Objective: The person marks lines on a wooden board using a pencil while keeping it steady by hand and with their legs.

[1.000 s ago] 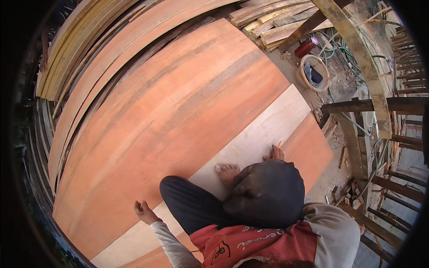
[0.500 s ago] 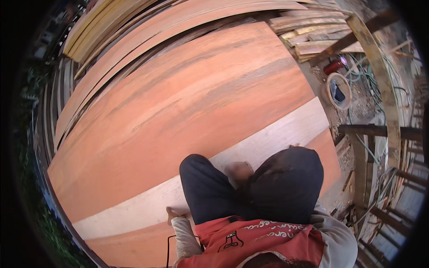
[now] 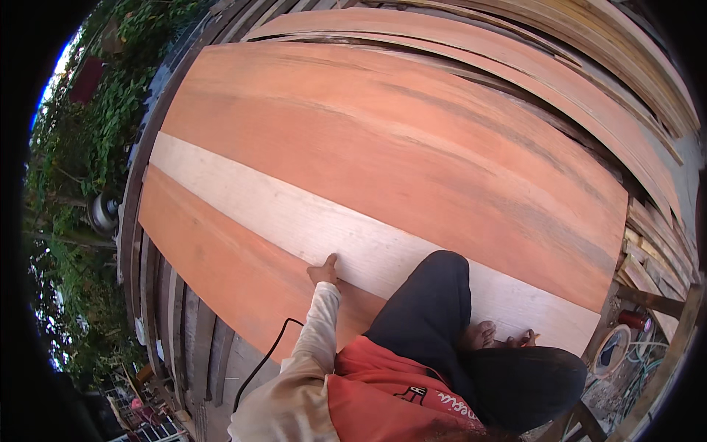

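Note:
A long pale wooden strip lies across a large reddish plywood sheet. My left hand rests at the near edge of the strip, its thumb stretched onto the pale wood and the other fingers by the edge. My right hand shows only in part beyond my right knee, low over the strip's right part. Its fingers look closed, with a small orange bit at them too small to name. I sit cross-legged on the sheet, and my bare foot is on the strip.
Curved plywood pieces and stacked boards lie behind the sheet. A black cable runs beside my left arm. At the right stand a round bucket, a red cylinder and tangled green hose. Leafy plants border the left.
My view has swung left, so more of the sheet's left end shows. My left arm now reaches forward, its hand on the strip's edge. My right hand stays beyond my right knee.

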### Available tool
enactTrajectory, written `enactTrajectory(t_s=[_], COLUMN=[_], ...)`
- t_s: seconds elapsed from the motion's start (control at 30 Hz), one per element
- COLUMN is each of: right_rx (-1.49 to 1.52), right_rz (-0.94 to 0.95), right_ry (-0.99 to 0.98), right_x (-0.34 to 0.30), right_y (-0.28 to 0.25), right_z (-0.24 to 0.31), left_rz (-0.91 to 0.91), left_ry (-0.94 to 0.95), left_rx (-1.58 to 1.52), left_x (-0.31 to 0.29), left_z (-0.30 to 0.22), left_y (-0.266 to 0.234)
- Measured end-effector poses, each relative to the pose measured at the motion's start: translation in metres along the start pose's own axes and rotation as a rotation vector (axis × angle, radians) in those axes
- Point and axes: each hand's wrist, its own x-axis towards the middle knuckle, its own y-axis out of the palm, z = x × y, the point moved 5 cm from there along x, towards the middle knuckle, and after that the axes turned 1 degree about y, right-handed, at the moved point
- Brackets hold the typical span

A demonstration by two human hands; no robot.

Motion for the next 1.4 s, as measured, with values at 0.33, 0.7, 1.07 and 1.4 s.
enactTrajectory(t_s=[0.33,0.7,1.07,1.4], right_rx=[0.271,0.422,-0.116,-0.146], right_rz=[0.285,0.536,0.133,0.167], right_ry=[-0.009,0.327,-0.591,-0.433], right_x=[0.169,0.233,0.294,0.294], right_y=[0.04,0.025,0.065,0.075], right_z=[-0.014,0.046,0.233,0.243], left_rz=[0.006,0.161,0.244,0.102], left_ry=[0.315,0.281,0.263,0.183], left_rx=[0.323,0.556,0.547,0.283], left_x=[0.015,0.025,0.029,0.023], left_z=[-0.117,-0.159,-0.166,-0.153], left_y=[0.087,0.099,0.103,0.117])
